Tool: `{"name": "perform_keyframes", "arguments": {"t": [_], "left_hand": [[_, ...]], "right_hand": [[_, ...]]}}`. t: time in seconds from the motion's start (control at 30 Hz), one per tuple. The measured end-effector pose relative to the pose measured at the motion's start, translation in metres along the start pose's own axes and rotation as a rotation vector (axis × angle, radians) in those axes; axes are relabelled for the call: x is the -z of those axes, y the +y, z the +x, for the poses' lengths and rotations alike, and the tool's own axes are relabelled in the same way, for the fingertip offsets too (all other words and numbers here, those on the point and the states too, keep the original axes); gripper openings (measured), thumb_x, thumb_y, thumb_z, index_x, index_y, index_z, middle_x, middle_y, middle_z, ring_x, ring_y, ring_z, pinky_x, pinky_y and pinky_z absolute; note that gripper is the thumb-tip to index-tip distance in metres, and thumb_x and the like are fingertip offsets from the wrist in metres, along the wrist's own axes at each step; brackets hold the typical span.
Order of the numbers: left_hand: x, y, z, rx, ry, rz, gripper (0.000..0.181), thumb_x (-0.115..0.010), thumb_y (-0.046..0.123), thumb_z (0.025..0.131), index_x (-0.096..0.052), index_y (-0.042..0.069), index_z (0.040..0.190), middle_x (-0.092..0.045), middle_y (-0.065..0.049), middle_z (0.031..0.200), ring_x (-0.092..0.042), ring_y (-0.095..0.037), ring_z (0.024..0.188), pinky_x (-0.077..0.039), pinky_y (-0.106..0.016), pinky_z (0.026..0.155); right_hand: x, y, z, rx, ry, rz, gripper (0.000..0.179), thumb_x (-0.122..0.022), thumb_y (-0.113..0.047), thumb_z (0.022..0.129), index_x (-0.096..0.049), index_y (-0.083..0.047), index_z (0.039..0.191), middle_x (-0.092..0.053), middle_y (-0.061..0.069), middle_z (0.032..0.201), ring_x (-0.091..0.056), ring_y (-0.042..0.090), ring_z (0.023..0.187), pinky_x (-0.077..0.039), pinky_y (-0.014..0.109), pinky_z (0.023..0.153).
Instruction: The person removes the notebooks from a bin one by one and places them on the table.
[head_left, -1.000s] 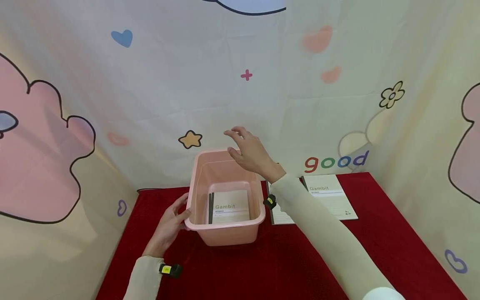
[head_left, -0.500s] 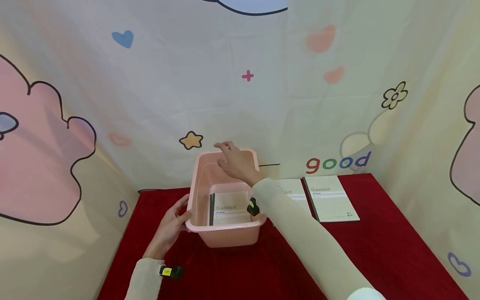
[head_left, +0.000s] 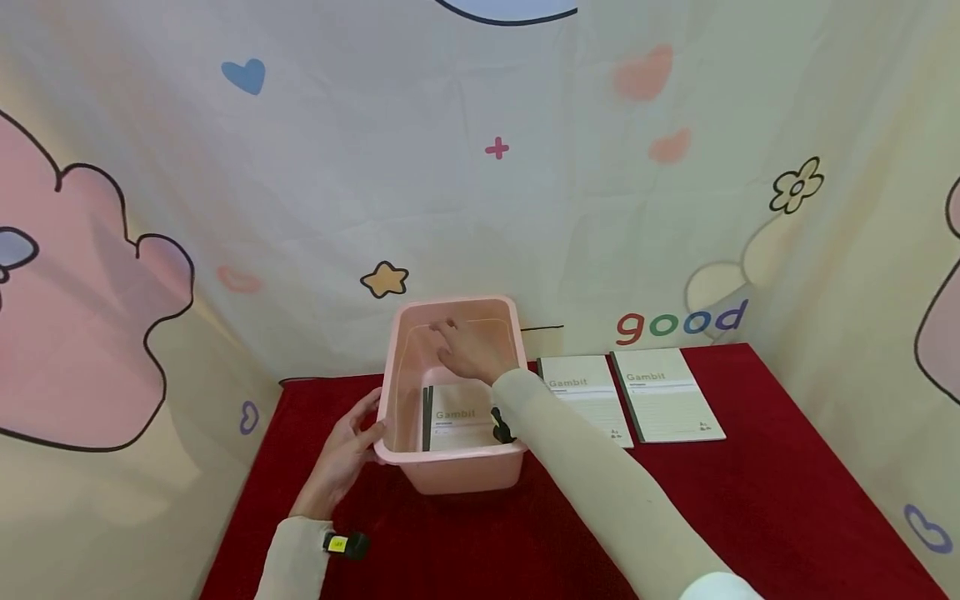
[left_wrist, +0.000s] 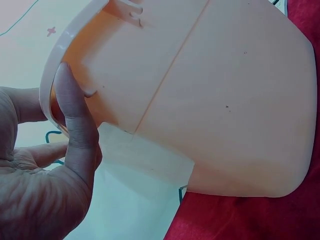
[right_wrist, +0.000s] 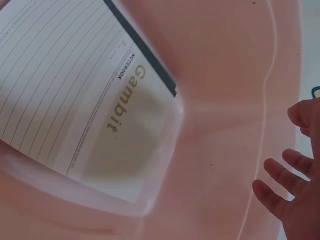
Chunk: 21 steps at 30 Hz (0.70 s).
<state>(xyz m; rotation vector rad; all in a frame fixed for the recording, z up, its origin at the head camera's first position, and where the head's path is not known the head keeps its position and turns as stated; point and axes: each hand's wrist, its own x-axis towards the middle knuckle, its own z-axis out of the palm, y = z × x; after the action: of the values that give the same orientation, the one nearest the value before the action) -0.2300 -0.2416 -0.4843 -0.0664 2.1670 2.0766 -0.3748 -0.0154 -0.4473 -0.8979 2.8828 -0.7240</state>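
Note:
A pink plastic basin (head_left: 459, 479) stands on the red cloth. My left hand (head_left: 341, 454) grips its left rim; the left wrist view has the thumb (left_wrist: 75, 105) against the rim and the other fingers partly hidden. Inside the basin lie notebooks (head_left: 453, 421) marked Gambit, stacked with two dark spines at the left. My right hand (head_left: 472, 354) is down inside the far part of the basin, beyond the notebooks, its fingers loosely spread around nothing. In the right wrist view the top notebook (right_wrist: 85, 100) lies flat on the basin floor, away from the fingers (right_wrist: 272, 195).
Two more Gambit notebooks (head_left: 667, 396) lie side by side right of the basin, the nearer one partly behind my right sleeve (head_left: 592, 475). A printed curtain (head_left: 450, 167) hangs right behind the table. Red cloth (head_left: 757, 500) covers the tabletop.
My right hand has moved left and down, from above the basin's far right corner to inside the basin. The left hand keeps its grip on the rim.

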Motion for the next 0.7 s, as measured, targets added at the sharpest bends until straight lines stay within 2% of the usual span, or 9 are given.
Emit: {"name": "perform_keyframes", "arguments": {"t": [0.1,0.2,0.3,0.43,0.47,0.57,0.63,0.67,0.7], "left_hand": [[0.0,0.0,0.0,0.004,-0.006,0.005,0.066,-0.063,0.015,0.095,-0.032,0.024,0.152,-0.04,-0.007,0.148,-0.06,-0.039,0.108,-0.06,-0.032,0.068],[0.001,0.001,0.0,0.005,0.0,0.008,0.066,-0.064,0.014,0.095,-0.032,0.025,0.152,-0.04,-0.006,0.148,-0.06,-0.036,0.108,-0.06,-0.033,0.069],[0.002,0.002,0.001,0.004,0.005,0.013,0.067,-0.064,0.015,0.094,-0.032,0.025,0.152,-0.04,-0.005,0.148,-0.061,-0.033,0.107,-0.06,-0.034,0.07],[0.004,0.001,-0.001,0.011,0.015,0.02,0.068,-0.065,0.016,0.094,-0.032,0.026,0.152,-0.041,-0.005,0.147,-0.064,-0.03,0.102,-0.06,-0.035,0.07],[0.004,0.001,-0.001,0.012,0.015,0.02,0.068,-0.066,0.016,0.093,-0.033,0.026,0.152,-0.042,-0.005,0.146,-0.064,-0.03,0.101,-0.06,-0.035,0.07],[0.004,-0.001,-0.001,0.004,0.008,0.02,0.068,-0.067,0.016,0.093,-0.034,0.026,0.151,-0.043,-0.006,0.146,-0.064,-0.033,0.102,-0.06,-0.036,0.07],[0.003,-0.001,0.0,-0.007,0.002,0.022,0.068,-0.067,0.017,0.092,-0.034,0.025,0.151,-0.043,-0.007,0.145,-0.063,-0.035,0.102,-0.06,-0.035,0.069],[0.003,0.0,0.0,-0.01,0.001,0.021,0.067,-0.067,0.017,0.092,-0.035,0.025,0.151,-0.043,-0.007,0.144,-0.064,-0.035,0.102,-0.06,-0.034,0.069],[0.003,0.0,0.0,-0.014,0.0,0.023,0.067,-0.067,0.017,0.092,-0.034,0.024,0.151,-0.043,-0.008,0.144,-0.064,-0.035,0.1,-0.06,-0.034,0.068]], "right_hand": [[-0.004,0.003,0.003,-0.081,-0.048,0.02,0.052,-0.044,-0.029,0.103,-0.033,-0.017,0.152,-0.034,0.007,0.159,-0.034,0.025,0.146,-0.031,0.046,0.119],[-0.009,0.006,0.005,-0.201,-0.089,0.084,0.051,-0.053,-0.022,0.099,-0.04,-0.018,0.148,-0.044,0.006,0.152,-0.049,0.023,0.131,-0.042,0.045,0.112],[-0.013,0.008,0.007,-0.286,-0.124,0.076,0.051,-0.066,-0.018,0.091,-0.052,-0.019,0.139,-0.056,0.003,0.136,-0.055,0.022,0.114,-0.051,0.043,0.1],[-0.016,0.008,0.008,-0.322,-0.102,-0.02,0.049,-0.083,-0.023,0.076,-0.063,-0.027,0.12,-0.059,-0.005,0.112,-0.053,0.018,0.102,-0.053,0.042,0.091],[-0.016,0.007,0.006,-0.35,-0.072,0.013,0.05,-0.086,-0.021,0.072,-0.064,-0.028,0.117,-0.058,-0.006,0.107,-0.053,0.017,0.101,-0.052,0.042,0.091],[-0.017,0.004,0.004,-0.381,-0.027,-0.039,0.051,-0.09,-0.023,0.062,-0.064,-0.031,0.105,-0.058,-0.008,0.101,-0.051,0.016,0.1,-0.051,0.04,0.091],[-0.019,0.005,0.004,-0.403,-0.028,-0.057,0.053,-0.09,-0.022,0.059,-0.064,-0.031,0.104,-0.059,-0.008,0.101,-0.051,0.017,0.101,-0.05,0.039,0.091],[-0.021,0.005,0.005,-0.411,-0.065,-0.034,0.054,-0.089,-0.021,0.062,-0.064,-0.03,0.109,-0.059,-0.006,0.106,-0.051,0.017,0.103,-0.049,0.04,0.092],[-0.024,0.006,0.006,-0.402,-0.124,-0.064,0.054,-0.087,-0.024,0.065,-0.063,-0.031,0.114,-0.059,-0.006,0.11,-0.051,0.018,0.104,-0.049,0.041,0.093]]}}
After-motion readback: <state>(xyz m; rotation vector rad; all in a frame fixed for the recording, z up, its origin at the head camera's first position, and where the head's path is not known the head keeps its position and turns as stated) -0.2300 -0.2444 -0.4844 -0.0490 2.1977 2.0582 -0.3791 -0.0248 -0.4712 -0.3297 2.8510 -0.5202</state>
